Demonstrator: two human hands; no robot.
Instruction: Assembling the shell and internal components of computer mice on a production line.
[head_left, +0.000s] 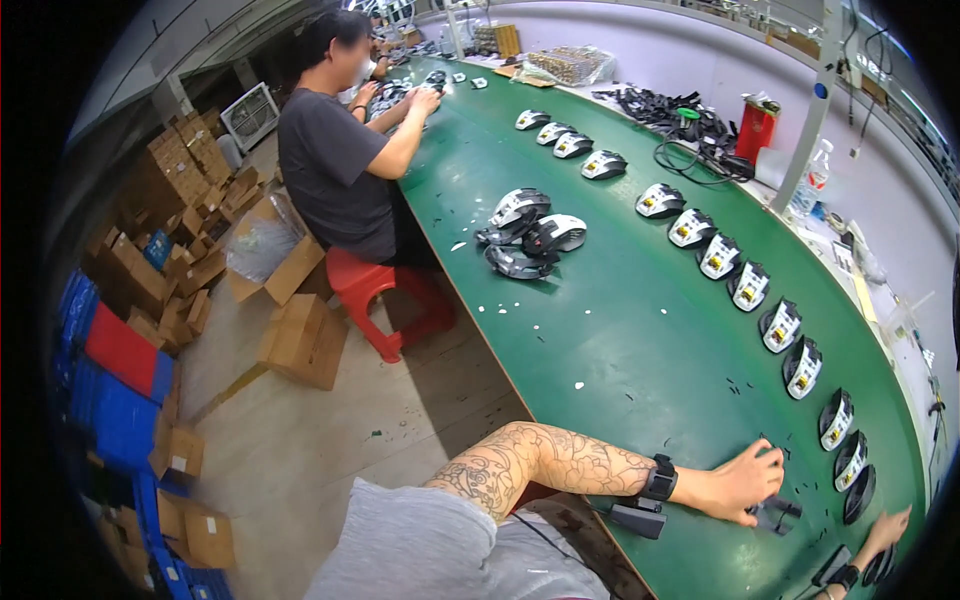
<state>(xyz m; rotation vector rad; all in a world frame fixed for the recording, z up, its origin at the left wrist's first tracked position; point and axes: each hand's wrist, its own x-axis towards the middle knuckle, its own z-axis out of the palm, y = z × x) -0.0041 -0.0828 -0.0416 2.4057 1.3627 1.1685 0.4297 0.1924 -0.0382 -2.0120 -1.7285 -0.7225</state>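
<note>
The left hand (735, 487), fingers half-curled, was at a dark, glossy plastic piece (778, 515) on the smooth green tabletop (640, 365), perhaps steadying it, though neither its hold nor the right hand's (886, 530) could be told, near black-and-white plastic computer mice (749, 287) apparently rowed for reach.

Saw light-grey fabric short sleeve (415, 535). Dark-outlined, curling tattoos (490, 478) covered left arm (595, 463). Chunky black strap (660, 479) circled left wrist (682, 485); black band (846, 577) circled right wrist (864, 561).

The tabletop (650, 365) looks smooth and faintly glossy, the mouse-shaped casings (719, 258) plastic, the cartons (312, 345) matt cardboard.
</note>
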